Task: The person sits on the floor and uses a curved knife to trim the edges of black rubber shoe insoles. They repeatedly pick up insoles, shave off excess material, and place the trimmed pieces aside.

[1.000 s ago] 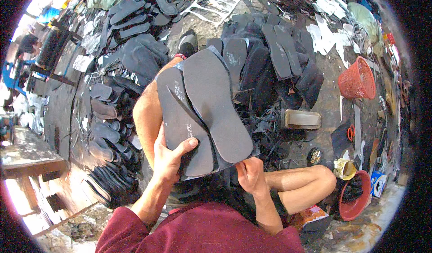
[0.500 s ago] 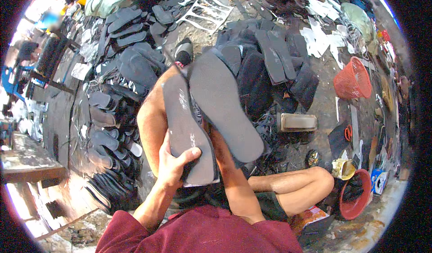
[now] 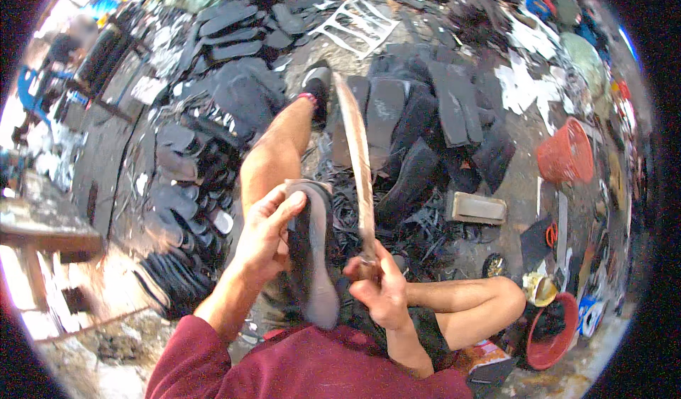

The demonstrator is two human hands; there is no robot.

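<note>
My left hand (image 3: 264, 230) pinched the sole (image 3: 320, 261) by its far end, before my maroon shirt (image 3: 305, 363); it seemed light, bendy (edges gripped best). My right hand (image 3: 384, 291) clamped the long knife (image 3: 359, 161), probably stiff.

Grimy floor (image 3: 521, 159), worn wooden table (image 3: 50, 240)

Long blade (image 3: 361, 166): metal by its look, streaked brown and dull. Held sole (image 3: 319, 271): smooth, rubbery, with a faint sheen. Piled soles (image 3: 387, 108): matt, foam-like. Shirt (image 3: 305, 367): soft matt cloth. Basket (image 3: 560, 154): perforated plastic. Tub (image 3: 553, 356): smooth plastic. Tabletop (image 3: 46, 218): worn, rough wood. Floor (image 3: 117, 362): rough, stained.
</note>
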